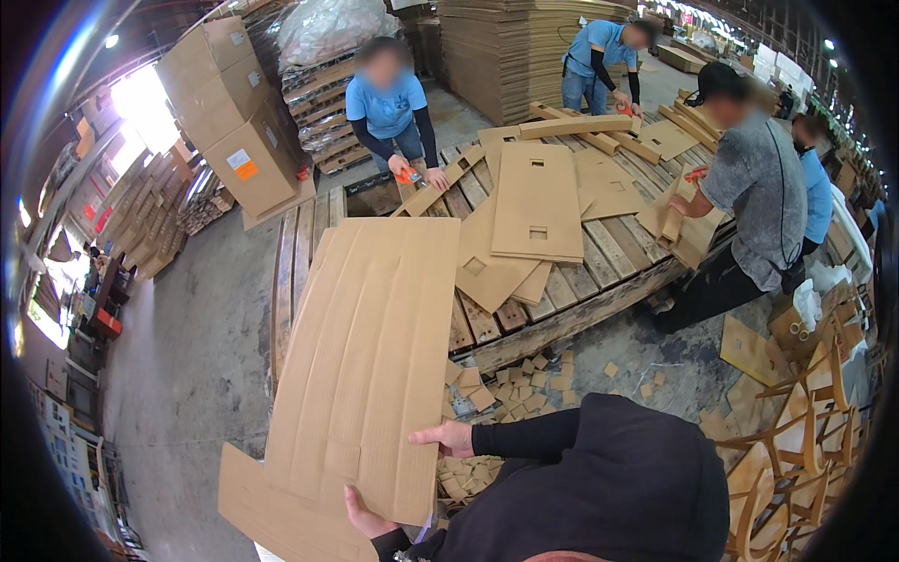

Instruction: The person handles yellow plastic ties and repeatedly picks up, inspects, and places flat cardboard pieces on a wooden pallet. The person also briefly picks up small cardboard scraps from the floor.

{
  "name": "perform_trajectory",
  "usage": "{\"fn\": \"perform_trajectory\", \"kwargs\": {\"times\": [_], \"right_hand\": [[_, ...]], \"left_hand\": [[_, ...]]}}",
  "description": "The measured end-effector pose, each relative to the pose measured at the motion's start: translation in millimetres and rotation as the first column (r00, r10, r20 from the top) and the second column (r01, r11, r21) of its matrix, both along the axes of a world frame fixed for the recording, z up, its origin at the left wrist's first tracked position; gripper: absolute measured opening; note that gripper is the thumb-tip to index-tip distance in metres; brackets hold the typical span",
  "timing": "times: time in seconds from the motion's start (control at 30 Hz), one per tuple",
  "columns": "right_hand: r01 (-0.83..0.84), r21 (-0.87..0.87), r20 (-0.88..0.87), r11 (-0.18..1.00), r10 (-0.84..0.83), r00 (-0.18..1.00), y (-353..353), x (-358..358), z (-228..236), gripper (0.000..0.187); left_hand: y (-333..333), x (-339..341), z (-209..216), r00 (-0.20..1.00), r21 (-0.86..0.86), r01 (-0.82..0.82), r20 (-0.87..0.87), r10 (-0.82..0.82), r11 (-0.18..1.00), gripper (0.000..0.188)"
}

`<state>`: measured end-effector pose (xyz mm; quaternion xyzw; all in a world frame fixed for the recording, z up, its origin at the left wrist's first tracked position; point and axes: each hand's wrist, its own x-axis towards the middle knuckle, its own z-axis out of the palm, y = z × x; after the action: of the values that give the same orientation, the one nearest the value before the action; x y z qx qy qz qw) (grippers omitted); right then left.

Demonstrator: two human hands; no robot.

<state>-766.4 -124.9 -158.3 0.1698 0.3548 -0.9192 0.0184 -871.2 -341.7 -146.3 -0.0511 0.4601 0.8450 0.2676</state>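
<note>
A large creased cardboard sheet (pixel 365 347) stretches in front of me, its far end over the near left edge of the slatted wooden table (pixel 496 351). My right hand (pixel 444 437) grips its right edge, thumb on top and fingers mostly hidden. Lower down, my left hand (pixel 365 515) holds the near edge, with the thumb on the surface and the other fingers partly hidden. Between the hands, a small square outline marks the sheet. Another cardboard piece (pixel 242 501) shows under its lower left side.
Cut cardboard panels (pixel 538 201) with square holes lie on the table. Several co-workers stand around it, one (pixel 389 108) holding an orange tool. Small cardboard squares (pixel 524 389) litter the floor. Wooden chair frames (pixel 796 440) stand at right, tall boxes (pixel 234 122) at far left.
</note>
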Motion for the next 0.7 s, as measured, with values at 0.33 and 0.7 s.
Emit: {"fn": "perform_trajectory", "kwargs": {"times": [0.33, 0.7], "right_hand": [[0.044, -0.190, 0.027, 0.981, -0.039, 0.999, 24, 57, -38, 0.059], [0.502, -0.125, 0.331, 0.856, -0.441, 0.834, 88, 90, -33, 0.051]], "left_hand": [[34, 25, 28, 0.995, -0.364, 0.085, 0.085, -0.058, 0.927, 0.066], [99, 18, -3, 0.915, -0.272, 0.397, 0.196, -0.353, 0.877, 0.066]]}}
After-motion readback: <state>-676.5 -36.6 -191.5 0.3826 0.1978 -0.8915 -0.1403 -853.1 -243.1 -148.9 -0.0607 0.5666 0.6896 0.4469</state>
